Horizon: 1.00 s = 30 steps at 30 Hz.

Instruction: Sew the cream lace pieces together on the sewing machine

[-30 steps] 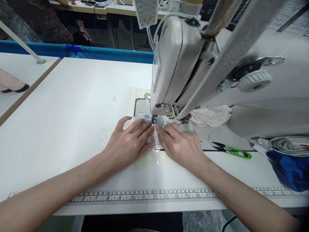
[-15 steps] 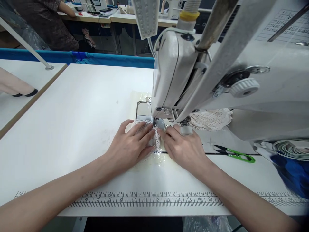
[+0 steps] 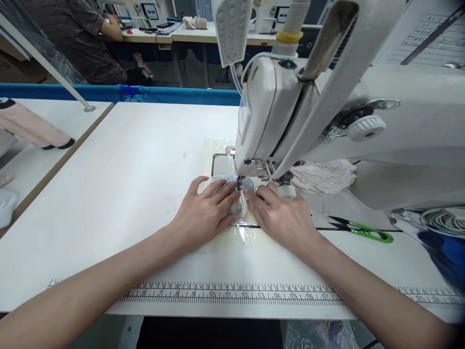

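A narrow strip of white lace trim [image 3: 244,202] lies under the presser foot [image 3: 239,182] of a white sewing machine [image 3: 271,106]. My left hand [image 3: 205,208] rests on the lace from the left, its fingers stretched out flat and pressing it to the bed. On the other side, my right hand [image 3: 281,213] has its fingers curled, the index fingertip and thumb at the lace edge close to the foot. The fingers partly cover the lace. More cream lace [image 3: 325,177] lies bunched behind my right hand, under the machine arm.
Green-handled thread snips [image 3: 363,231] lie right of my right hand. A ruler strip [image 3: 236,293] runs along the table's front edge. Rolled elastic [image 3: 446,220] and blue cloth sit at far right. Across the blue divider [image 3: 181,95], a person [image 3: 76,39] sits at another table.
The camera view has shifted, so the scene sits slightly to the right. Both hands keep nearly the same place at the presser foot, and the lace shows little movement.
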{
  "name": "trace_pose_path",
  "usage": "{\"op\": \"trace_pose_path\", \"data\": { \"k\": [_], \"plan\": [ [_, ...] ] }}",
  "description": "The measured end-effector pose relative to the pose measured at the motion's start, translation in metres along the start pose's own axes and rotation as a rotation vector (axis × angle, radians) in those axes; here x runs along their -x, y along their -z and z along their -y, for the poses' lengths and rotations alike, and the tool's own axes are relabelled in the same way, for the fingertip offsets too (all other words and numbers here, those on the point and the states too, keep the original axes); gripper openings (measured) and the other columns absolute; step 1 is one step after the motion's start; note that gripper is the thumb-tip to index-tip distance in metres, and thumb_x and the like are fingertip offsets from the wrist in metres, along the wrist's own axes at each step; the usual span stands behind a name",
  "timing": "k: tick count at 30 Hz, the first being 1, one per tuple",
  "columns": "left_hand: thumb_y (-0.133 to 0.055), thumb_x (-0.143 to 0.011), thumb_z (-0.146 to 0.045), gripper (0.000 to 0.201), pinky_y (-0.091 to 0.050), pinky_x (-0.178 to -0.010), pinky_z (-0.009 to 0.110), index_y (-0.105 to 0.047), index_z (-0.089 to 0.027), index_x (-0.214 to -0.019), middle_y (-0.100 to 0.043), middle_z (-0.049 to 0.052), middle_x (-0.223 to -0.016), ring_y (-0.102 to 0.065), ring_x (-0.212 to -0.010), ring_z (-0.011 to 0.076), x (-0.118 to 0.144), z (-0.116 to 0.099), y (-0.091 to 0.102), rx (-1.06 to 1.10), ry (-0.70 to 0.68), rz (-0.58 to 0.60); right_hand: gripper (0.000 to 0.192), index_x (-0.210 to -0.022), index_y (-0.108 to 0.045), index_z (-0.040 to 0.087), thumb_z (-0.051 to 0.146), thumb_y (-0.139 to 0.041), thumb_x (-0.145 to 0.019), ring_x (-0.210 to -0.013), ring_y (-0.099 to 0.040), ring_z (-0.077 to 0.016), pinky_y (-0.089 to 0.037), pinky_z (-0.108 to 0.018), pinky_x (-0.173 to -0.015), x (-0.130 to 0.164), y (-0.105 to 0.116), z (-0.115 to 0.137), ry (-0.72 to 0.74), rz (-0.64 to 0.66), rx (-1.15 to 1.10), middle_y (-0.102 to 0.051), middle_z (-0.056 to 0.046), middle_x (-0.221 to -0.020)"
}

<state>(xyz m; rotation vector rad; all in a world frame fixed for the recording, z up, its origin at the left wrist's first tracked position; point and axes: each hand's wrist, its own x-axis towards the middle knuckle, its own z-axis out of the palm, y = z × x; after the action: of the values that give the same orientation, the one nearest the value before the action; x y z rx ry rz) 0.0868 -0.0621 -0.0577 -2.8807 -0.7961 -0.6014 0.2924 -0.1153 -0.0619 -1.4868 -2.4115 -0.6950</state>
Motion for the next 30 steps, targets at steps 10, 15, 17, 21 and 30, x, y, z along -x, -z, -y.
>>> {"op": "trace_pose_path", "data": {
  "k": [10, 15, 17, 21, 30],
  "plan": [
    [-0.065, -0.084, -0.037, 0.037, -0.055, -0.076, 0.038, -0.059, -0.011, -0.11, -0.062, 0.014, -0.113, -0.059, -0.099, 0.026, 0.007, -0.012, 0.031, 0.245, -0.002, 0.189, 0.025, -0.105, -0.068, 0.016, 0.004, -0.05, -0.092, -0.081, -0.06, -0.0152, -0.039, -0.031, -0.069, -0.001, 0.008, -0.002, 0.104, -0.141, -0.223, -0.068, -0.002, -0.116],
    [-0.049, -0.077, 0.0, 0.027, -0.052, -0.062, 0.034, -0.06, -0.01, -0.1, -0.062, 0.011, -0.097, -0.057, -0.089, 0.0251, 0.0, -0.017, 0.028, 0.072, 0.057, 0.298, 0.017, -0.092, -0.07, 0.017, 0.01, -0.055, -0.096, -0.082, -0.063, -0.0157, -0.04, -0.03, -0.066, -0.001, 0.004, -0.004, 0.056, -0.16, -0.363, -0.073, 0.0, -0.096],
    [-0.041, -0.078, 0.005, 0.032, -0.05, -0.062, 0.033, -0.061, -0.011, -0.097, -0.064, 0.01, -0.092, -0.058, -0.083, 0.0238, -0.007, -0.012, 0.021, 0.03, 0.065, 0.288, 0.017, -0.094, -0.07, 0.017, 0.015, -0.054, -0.098, -0.079, -0.064, -0.0158, -0.042, -0.029, -0.065, -0.001, 0.004, -0.004, -0.037, -0.1, -0.475, -0.073, -0.001, -0.088],
    [-0.038, -0.075, 0.005, 0.043, -0.047, -0.061, 0.029, -0.063, -0.014, -0.105, -0.068, 0.006, -0.089, -0.061, -0.074, 0.0192, -0.022, 0.006, 0.013, 0.274, 0.228, 0.287, 0.016, -0.102, -0.072, 0.022, 0.022, -0.056, -0.098, -0.076, -0.065, -0.0175, -0.045, -0.027, -0.064, -0.005, 0.01, -0.008, -0.185, 0.024, -0.556, -0.072, -0.001, -0.087],
    [-0.043, -0.081, -0.02, 0.039, -0.05, -0.073, 0.029, -0.07, -0.017, -0.108, -0.071, 0.004, -0.1, -0.063, -0.083, 0.0178, -0.042, 0.03, 0.026, 0.739, 0.305, 0.388, 0.029, -0.104, -0.072, 0.025, 0.035, -0.045, -0.104, -0.048, -0.052, -0.0094, -0.03, -0.025, -0.047, -0.009, 0.006, -0.01, -0.177, -0.099, -0.333, -0.07, 0.002, -0.077]
  ]
}}
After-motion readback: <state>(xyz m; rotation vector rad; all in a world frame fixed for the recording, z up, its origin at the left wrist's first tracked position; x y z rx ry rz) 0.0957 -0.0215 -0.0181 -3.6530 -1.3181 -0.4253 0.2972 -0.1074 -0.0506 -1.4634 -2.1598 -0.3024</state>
